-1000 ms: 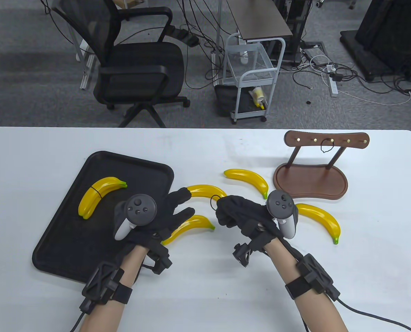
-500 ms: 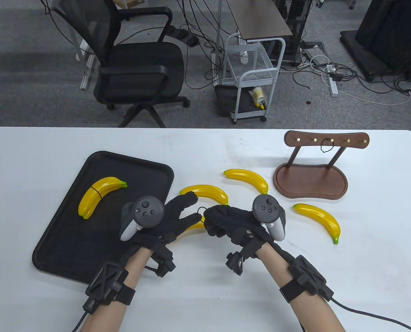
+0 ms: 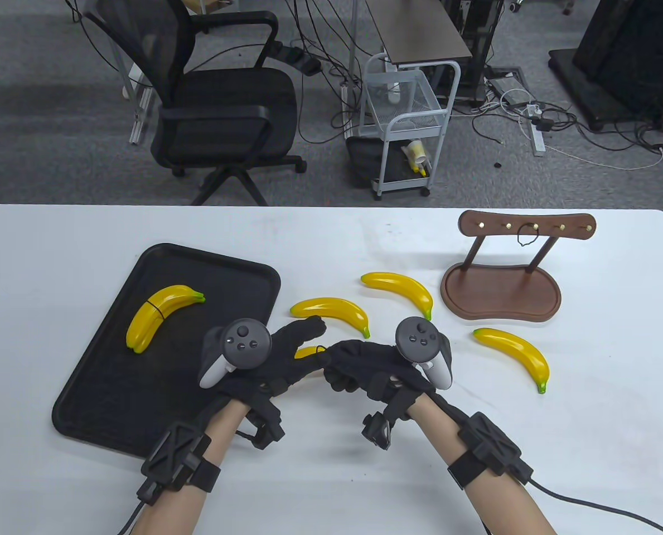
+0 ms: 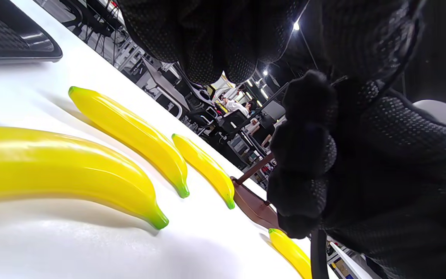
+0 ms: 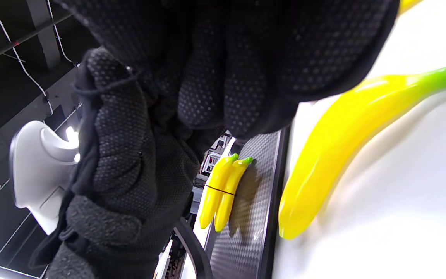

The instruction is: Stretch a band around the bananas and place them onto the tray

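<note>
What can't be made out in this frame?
- Band: table view, lost between the left hand and right hand; who holds it is unclear.
- Near banana: table view, mostly under the hands.
- Loop on the wooden rack: too small to identify.
- Tray: left wrist view, cut off by the edge.

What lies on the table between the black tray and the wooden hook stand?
Table view: between the tray and the stand lie two loose bananas, bare tabletop around them.
</note>
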`<state>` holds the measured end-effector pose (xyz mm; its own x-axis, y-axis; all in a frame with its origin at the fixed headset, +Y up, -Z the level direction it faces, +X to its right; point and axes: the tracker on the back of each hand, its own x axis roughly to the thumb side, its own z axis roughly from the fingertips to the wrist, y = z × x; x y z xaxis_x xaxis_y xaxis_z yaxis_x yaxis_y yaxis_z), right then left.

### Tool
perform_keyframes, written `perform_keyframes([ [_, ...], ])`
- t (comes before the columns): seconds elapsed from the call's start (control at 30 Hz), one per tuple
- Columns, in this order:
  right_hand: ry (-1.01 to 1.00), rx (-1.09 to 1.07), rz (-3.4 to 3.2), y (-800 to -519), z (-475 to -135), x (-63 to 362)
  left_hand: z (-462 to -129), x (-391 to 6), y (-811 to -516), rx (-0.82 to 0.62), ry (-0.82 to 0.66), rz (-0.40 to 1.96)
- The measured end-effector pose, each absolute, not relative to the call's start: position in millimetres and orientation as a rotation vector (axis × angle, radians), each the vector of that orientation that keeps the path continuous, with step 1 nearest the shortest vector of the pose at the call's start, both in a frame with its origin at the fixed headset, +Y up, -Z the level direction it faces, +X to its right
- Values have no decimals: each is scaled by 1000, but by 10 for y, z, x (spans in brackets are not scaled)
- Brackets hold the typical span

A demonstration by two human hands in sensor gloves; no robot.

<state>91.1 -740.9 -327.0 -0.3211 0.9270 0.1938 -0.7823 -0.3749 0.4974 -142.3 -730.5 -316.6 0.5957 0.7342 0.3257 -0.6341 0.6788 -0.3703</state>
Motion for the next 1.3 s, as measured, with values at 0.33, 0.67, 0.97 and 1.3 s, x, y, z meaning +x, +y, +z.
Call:
perform_keyframes([
  [0.33, 384, 592, 1942, -7394, -3243, 866, -3162, -1402, -7288, -228, -512, 814],
  [0.67, 247, 601, 2098, -7297, -3241, 901, -3153, -1412, -7221, -222, -533, 852],
  [0.97, 54, 614, 2259, -7122, -3212, 942, -3190, -1474, -7226, -278, -569, 1020],
  [1.3, -109, 592, 2333, -6994, -3198, 1017, -3189, -1464, -7218, -322, -602, 1100],
])
